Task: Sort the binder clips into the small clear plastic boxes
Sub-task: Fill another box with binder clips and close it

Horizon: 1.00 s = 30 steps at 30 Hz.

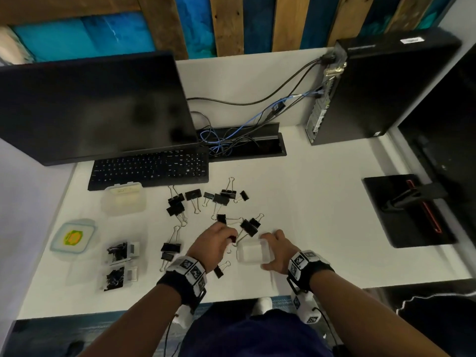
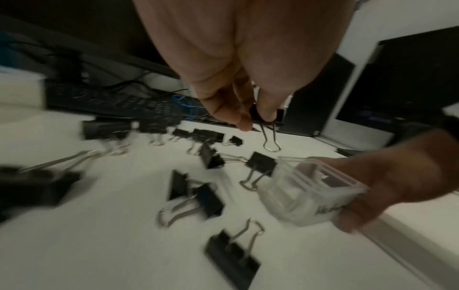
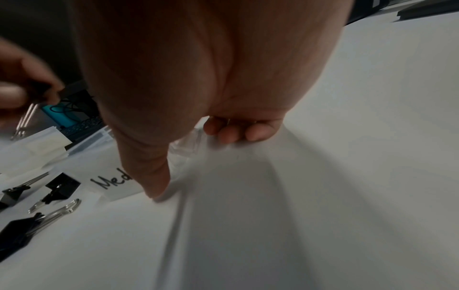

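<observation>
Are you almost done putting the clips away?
Not yet. Two small boxes already hold clips. The left hand pinches one clip, and the right hand holds an empty box. Many loose clips remain on the desk.

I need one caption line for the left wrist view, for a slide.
Left hand pinches a small binder clip above the desk while the right hand holds a clear box.

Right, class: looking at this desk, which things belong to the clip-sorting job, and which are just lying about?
Part of the job:
- loose binder clips
- clip pinched in the left hand
- clear box held by the right hand
- two filled boxes

Just lying about:
- keyboard
- monitor
- computer tower
- yellow-labelled container
</observation>
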Each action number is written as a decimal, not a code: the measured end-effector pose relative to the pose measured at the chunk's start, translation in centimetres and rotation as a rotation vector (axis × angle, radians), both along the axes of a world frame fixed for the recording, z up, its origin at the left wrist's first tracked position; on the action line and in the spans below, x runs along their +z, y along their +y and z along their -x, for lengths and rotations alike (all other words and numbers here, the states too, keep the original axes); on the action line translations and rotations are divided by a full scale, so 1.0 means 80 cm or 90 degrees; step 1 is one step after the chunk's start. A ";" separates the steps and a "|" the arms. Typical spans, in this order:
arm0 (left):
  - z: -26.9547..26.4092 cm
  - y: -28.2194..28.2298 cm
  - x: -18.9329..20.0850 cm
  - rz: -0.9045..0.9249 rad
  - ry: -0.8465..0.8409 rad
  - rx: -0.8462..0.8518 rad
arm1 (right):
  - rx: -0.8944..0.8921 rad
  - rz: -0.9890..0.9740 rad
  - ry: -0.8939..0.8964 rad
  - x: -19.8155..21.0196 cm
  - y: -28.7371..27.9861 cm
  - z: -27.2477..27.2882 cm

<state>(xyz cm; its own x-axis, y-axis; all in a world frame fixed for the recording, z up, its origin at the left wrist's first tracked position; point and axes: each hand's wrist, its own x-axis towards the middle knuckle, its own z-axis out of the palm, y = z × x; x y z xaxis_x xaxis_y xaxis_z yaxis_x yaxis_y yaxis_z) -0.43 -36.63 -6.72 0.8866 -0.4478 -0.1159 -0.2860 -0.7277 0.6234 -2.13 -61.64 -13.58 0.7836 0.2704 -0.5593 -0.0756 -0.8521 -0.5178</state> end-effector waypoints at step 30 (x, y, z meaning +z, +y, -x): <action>0.004 0.071 -0.048 -0.199 0.152 0.084 | 0.016 0.005 -0.002 -0.007 0.002 -0.003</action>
